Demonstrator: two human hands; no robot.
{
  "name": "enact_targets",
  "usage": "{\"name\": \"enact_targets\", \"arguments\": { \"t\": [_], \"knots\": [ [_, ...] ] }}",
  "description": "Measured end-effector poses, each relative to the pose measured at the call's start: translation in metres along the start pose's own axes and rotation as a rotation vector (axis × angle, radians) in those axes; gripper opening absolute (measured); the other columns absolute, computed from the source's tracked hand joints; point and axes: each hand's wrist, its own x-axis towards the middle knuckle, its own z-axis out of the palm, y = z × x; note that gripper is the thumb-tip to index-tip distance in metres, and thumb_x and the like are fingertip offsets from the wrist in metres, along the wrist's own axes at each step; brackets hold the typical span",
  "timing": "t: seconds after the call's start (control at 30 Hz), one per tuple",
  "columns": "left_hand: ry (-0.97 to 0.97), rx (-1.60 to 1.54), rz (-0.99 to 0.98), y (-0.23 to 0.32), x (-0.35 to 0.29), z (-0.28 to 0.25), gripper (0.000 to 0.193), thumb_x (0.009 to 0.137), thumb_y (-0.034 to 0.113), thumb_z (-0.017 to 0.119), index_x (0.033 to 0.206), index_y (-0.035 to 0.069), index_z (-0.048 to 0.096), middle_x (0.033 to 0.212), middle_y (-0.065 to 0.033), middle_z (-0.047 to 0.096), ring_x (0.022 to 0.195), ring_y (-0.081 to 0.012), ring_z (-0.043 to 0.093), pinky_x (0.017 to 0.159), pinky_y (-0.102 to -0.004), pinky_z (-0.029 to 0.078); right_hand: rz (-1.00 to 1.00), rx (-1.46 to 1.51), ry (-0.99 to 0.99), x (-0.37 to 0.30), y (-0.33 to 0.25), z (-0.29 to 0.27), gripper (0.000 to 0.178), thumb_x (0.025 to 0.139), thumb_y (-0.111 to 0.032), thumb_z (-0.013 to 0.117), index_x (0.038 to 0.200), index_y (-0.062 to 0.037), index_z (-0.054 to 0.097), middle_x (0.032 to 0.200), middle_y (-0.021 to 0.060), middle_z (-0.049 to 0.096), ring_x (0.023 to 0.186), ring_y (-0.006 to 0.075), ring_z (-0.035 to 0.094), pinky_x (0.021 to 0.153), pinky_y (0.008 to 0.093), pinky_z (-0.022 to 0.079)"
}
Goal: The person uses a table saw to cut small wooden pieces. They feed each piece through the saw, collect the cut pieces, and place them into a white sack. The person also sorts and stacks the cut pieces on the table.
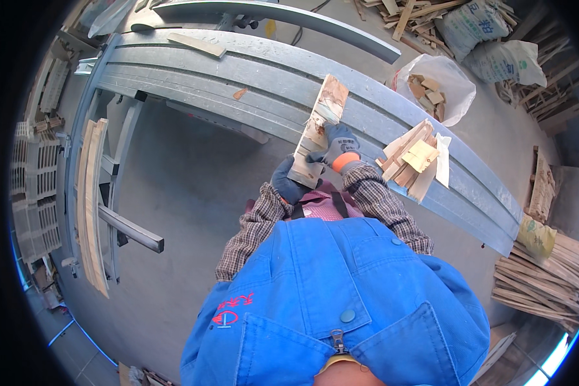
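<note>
One wooden board [312, 143] appears in the head view between the left hand [287, 181] and the right hand [341, 144], both gloved. Taking the board's middle as the centre of the clock, its long side points from 12–1 o'clock to 6–7 o'clock; the far end is over the grey metal tabletop [257, 69], and the near end reaches past its edge, toward the body. The left hand grasps the near end at 7 o'clock. The right hand grasps the edge at 4 o'clock, close to a dark, rough spot [318, 126]; whether it also holds something small, I cannot tell.

The main risk, in my judgement, is at this spot: if it is split wood or a nail, a sliding finger could catch there, and the glove could tear. Both hands are toward the near half, so the far end could dip or swing if the grip becomes loose. I cannot tell if the tabletop supports it.

At 3–4 o'clock, a loose pile of wood pieces [420, 156] lies near; a wide turn of the board or the right elbow could knock some pieces off. The thin wedge of wood [197, 45] and the small chip [240, 94], both toward 10 o'clock, could make the board rock if it is laid upon them.
</note>
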Motion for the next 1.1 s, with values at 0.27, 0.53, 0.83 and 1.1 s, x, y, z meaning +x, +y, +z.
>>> {"name": "enact_targets", "arguments": {
  "t": [0.27,0.53,0.83,1.1],
  "knots": [
    [-0.012,-0.066,-0.049,0.003,0.01,-0.007,0.071,0.099,0.046,0.047,0.153,0.005,0.029,0.149,-0.024,0.043,0.135,-0.0441,0.045,0.107,-0.066,0.038,0.007,0.158,0.116,-0.001,0.022,-0.004,0.1,0.047,-0.063,0.089,0.122,-0.0017,0.062,0.118,0.0205,0.064,0.111,0.0344,0.062,0.096,0.0398,0.05],
    [0.137,0.06,0.02,-0.004,0.014,0.007,0.055,0.102,0.039,0.045,0.142,0.002,0.045,0.134,-0.021,0.058,0.116,-0.0406,0.06,0.089,-0.0584,0.053,0.033,0.1,0.105,-0.007,0.032,-0.019,0.093,0.05,-0.06,0.089,0.114,0.0015,0.062,0.112,0.0239,0.065,0.107,0.0398,0.062,0.093,0.0423,0.049],
    [0.199,0.071,-0.026,-0.007,0.02,0.008,0.058,0.1,0.037,0.048,0.145,0.002,0.042,0.139,-0.0217,0.053,0.12,-0.0428,0.056,0.092,-0.0624,0.049,0.097,0.195,0.069,-0.014,0.047,-0.022,0.089,0.052,-0.062,0.086,0.111,0.0002,0.064,0.112,0.0236,0.065,0.105,0.039,0.063,0.09,0.0439,0.05],
    [0.053,-0.2,-0.115,-0.006,0.021,0.006,0.058,0.1,0.035,0.046,0.146,0.0,0.041,0.145,-0.0217,0.049,0.128,-0.0393,0.051,0.104,-0.0612,0.041,0.102,0.189,0.112,-0.023,0.05,-0.018,0.081,0.049,-0.061,0.087,0.101,-0.0007,0.068,0.104,0.0216,0.066,0.102,0.0382,0.062,0.091,0.0419,0.05]
  ]
}}
